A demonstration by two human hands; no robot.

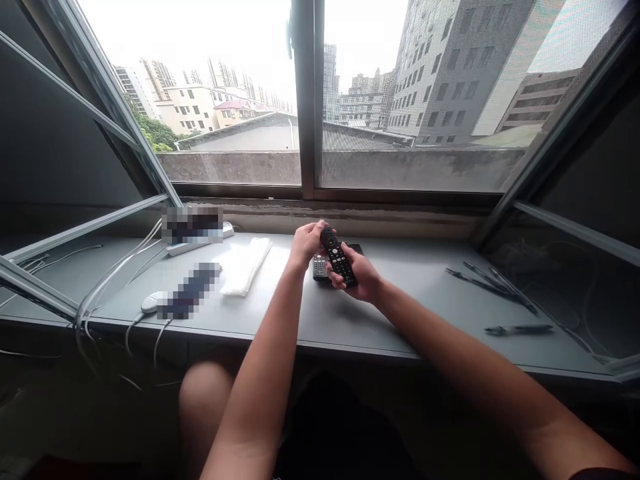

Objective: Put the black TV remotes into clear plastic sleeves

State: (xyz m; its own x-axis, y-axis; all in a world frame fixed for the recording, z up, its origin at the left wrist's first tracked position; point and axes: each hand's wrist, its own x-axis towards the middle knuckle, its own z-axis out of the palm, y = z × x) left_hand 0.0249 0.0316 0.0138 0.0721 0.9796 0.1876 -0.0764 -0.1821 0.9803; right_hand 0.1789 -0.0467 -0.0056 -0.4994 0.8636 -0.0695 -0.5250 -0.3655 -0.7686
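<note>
A black remote control (338, 259) with rows of light buttons is held slanted above the table, its button side facing me. My right hand (364, 275) wraps round its lower half, thumb along the side. At the far end, my left hand (307, 244) is closed with fingertips against the remote's top. Whether something small is between those fingertips is hidden. Beneath the hands lies another remote control (320, 270), partly covered. A further dark object (356, 249) shows just behind my right hand; its kind is mostly hidden.
Left of my hands lies a folded white cloth or tissue (247, 267). A power strip (200, 243), a blurred-out dark object (193, 292) and a round white charger (150, 303) with cables are farther left. Several pens (493, 283) lie right, with another pen (519, 330) nearer. Metal frame bars flank the table (400, 320).
</note>
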